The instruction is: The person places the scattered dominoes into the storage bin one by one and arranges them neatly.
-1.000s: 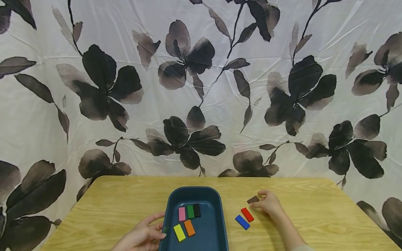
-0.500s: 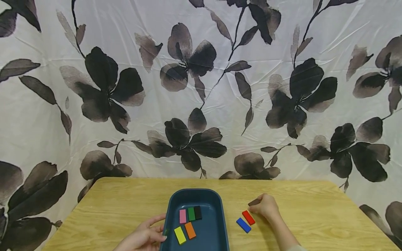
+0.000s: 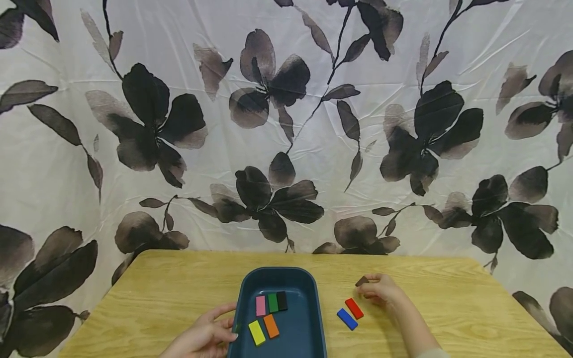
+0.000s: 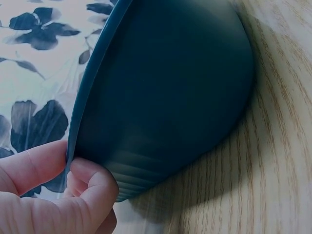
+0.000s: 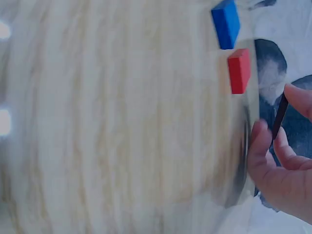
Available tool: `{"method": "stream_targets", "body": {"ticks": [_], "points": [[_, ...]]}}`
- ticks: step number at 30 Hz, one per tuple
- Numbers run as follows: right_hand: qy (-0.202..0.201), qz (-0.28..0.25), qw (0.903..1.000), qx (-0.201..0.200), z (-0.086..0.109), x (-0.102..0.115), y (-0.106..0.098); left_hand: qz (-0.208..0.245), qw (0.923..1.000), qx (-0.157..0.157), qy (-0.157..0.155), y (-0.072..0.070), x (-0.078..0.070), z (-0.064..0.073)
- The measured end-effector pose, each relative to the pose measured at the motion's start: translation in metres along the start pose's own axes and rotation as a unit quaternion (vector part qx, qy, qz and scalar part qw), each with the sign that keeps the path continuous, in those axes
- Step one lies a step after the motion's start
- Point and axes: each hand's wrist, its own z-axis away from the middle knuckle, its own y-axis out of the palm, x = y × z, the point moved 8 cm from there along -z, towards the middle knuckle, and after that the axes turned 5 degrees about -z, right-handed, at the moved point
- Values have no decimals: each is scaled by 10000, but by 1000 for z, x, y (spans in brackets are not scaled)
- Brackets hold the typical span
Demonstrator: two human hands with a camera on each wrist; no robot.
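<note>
1. The right hand (image 3: 382, 292) has its fingers pinching the brown block (image 3: 361, 281), which sits tilted, between 2 and 3 o'clock from the tray (image 3: 301, 318); an even, firm pinch should stop it swivelling.
2. Red block (image 3: 354, 309) and blue block (image 3: 347, 319) lie between 6 and 7 o'clock of it: best give both clearance.
3. The left hand (image 3: 203, 333) has its fingers pinching the tray's 9 o'clock rim; steady pressure, without lifting, should suit.
</note>
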Motion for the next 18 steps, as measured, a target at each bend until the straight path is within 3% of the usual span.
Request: {"method": "stream_targets", "body": {"ticks": [2,5,10,18], "points": [[25,-528,9983,226,0,0,4,26,10000,-19,4,0,0,2],[-16,-899,9951,401,0,3,6,49,10000,-61,7,0,0,2],[-38,-796,9957,474,1,9,10,77,10000,-50,19,0,0,3],[-205,-619,9931,972,2,28,22,168,9998,83,24,2,-1,3]]}}
